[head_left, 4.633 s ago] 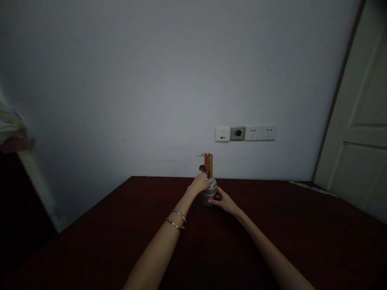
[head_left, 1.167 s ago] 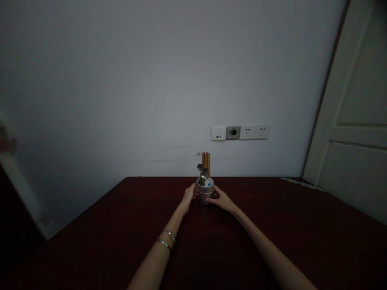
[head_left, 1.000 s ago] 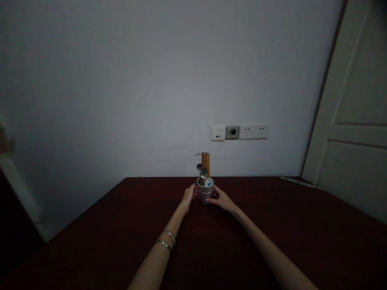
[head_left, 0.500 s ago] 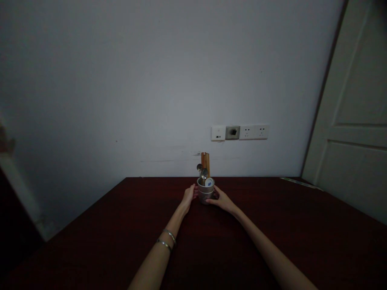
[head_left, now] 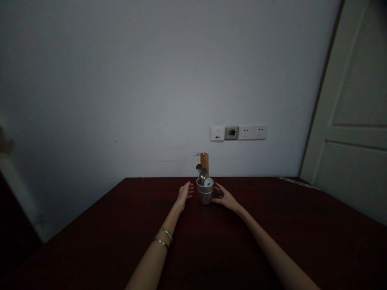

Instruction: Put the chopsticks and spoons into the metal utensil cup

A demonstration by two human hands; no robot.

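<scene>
A grey utensil holder (head_left: 205,196) stands upright on the dark red table (head_left: 121,225), towards its far edge. Wooden chopsticks (head_left: 204,162), metal spoons (head_left: 203,173) and a white spoon with a blue pattern (head_left: 208,183) stick up out of it. To the left of the holder is my left hand (head_left: 183,194), apart from it, fingers stretched and holding nothing. My right hand (head_left: 225,198) is at the holder's right side, thumb and fingers spread; whether a fingertip still touches it I cannot tell. Two bangles (head_left: 163,237) circle my left forearm.
Behind the table rises a pale wall (head_left: 169,100) with a row of sockets and switches (head_left: 238,133). A panelled door (head_left: 356,121) is on the right. A thin strip (head_left: 298,183) lies along the table's far right edge.
Both hands have come away from the utensil holder, the left hand to the left and the right hand slightly to the right. The holder stays standing on the table.
</scene>
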